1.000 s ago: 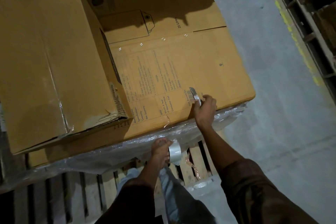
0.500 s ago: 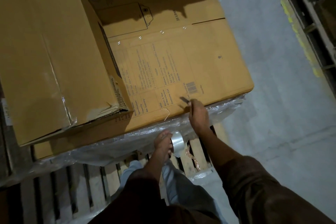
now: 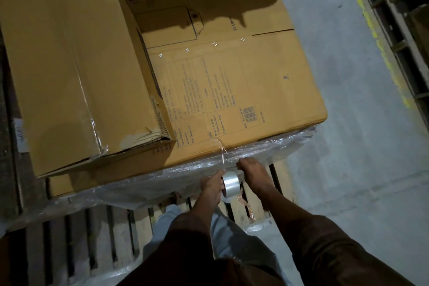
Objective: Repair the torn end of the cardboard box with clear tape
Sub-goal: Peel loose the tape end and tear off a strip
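Head view: clear tape strung taut from cardboard box near edge on pallet down to tape roll, likely to twist or stick to plastic wrap; left hand curled round roll, right hand beside it, grip unclear.
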Demonstrator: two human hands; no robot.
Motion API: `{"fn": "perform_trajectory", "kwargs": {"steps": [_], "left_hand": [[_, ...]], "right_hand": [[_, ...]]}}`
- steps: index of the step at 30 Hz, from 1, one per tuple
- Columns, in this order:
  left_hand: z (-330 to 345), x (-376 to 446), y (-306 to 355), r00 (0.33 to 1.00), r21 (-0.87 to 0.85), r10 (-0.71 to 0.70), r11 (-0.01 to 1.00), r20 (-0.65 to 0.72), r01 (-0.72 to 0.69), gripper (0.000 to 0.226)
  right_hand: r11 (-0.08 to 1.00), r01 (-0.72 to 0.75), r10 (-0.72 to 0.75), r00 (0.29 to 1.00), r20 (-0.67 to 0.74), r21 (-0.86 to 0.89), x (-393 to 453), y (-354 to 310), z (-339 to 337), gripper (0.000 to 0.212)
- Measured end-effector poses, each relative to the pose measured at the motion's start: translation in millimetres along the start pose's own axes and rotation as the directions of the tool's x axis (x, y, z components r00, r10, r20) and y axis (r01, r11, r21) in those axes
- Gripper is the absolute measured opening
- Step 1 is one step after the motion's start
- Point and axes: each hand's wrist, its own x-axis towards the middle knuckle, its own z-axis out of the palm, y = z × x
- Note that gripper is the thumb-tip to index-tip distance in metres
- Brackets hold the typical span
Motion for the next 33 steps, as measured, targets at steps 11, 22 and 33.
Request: {"fn": "perform_trajectory", "kwargs": {"steps": [11,22,33], "left_hand": [[-5.6,-1.7,1.6,0.999,0.033,-0.004,0.999,0.034,0.003,0.038],[1.8,-1.8,8.0,1.000,0.011,-0.014,1.000,-0.011,0.014,0.034],[4.7,-0.6,11.0,0.998,-0.005,-0.018,1.000,-0.065,0.018,0.029]], "right_hand": [[1.000,0.012,-0.010,0.997,0.073,-0.027,6.9,-6.2,-0.7,0.017],[0.970,0.040,-0.010,0.992,0.126,-0.240,18.9,-8.6,-3.3,0.029],[0.923,0.080,-0.005,0.981,0.194,-0.377,22.2,-13.4,-5.5,0.036]]}}
